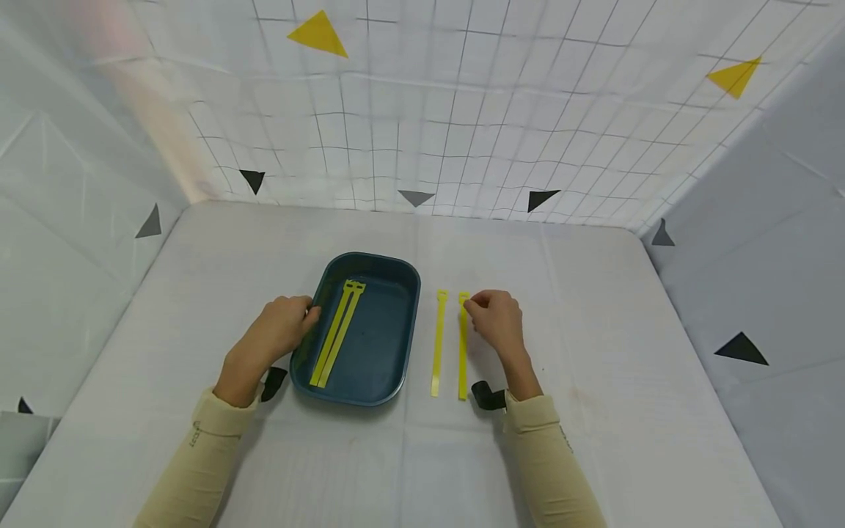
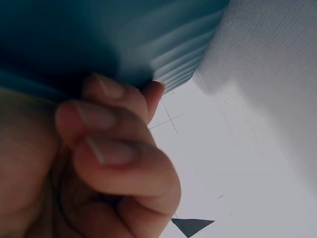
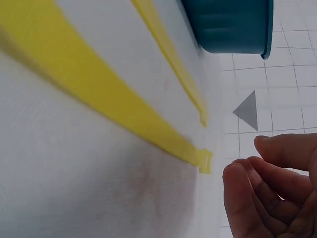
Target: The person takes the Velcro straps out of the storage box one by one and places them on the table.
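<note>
A dark teal tray (image 1: 411,273) lies in the middle of the white table with two yellow straps (image 1: 338,334) side by side in it. My left hand (image 1: 290,323) is at the tray's left rim, thumb on the rim. The left wrist view shows this left hand (image 2: 114,148) with fingers curled and one fingertip against the ribbed tray wall (image 2: 163,39). Two more yellow straps lie right of the tray: a left strap (image 1: 438,345) and a right strap (image 1: 463,359). My right hand (image 1: 491,315) hovers at the right strap's far end. In the right wrist view the right hand (image 3: 267,188) is loosely curled, a small gap from the strap's head (image 3: 204,161).
The table (image 1: 594,330) is covered in white cloth and walled by white gridded sheets with black and yellow triangle marks (image 1: 416,196). The table's far edge lies just beyond the tray. Black wrist bands (image 1: 487,397) sit at both cuffs.
</note>
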Demonstrator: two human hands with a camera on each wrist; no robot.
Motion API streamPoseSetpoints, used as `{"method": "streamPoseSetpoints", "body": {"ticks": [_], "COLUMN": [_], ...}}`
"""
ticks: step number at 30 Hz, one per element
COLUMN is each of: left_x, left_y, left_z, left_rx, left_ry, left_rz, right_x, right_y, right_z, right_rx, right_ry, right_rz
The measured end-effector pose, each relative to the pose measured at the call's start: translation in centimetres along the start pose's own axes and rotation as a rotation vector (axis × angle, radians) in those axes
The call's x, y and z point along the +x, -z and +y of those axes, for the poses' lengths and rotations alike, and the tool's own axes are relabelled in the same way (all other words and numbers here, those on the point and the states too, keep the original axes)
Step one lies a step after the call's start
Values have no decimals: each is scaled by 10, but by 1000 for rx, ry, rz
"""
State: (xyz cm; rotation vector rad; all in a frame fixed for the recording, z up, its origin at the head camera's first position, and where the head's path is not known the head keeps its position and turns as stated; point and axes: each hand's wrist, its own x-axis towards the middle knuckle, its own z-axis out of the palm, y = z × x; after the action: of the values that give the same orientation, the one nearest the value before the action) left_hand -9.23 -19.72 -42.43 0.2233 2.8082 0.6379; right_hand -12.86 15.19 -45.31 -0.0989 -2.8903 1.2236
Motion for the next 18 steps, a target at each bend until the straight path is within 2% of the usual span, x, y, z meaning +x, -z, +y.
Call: {"method": "streamPoseSetpoints", "body": {"ticks": [18], "left_x": [-1], "left_y": [-1], "left_z": [-1], "left_rx": [-2], "left_ry": [-19], "left_rz": [13], "right_x": [0], "right_y": [10], "right_z": [-24], "right_rx": [173], "right_ry": [117], "right_rz": [59]}}
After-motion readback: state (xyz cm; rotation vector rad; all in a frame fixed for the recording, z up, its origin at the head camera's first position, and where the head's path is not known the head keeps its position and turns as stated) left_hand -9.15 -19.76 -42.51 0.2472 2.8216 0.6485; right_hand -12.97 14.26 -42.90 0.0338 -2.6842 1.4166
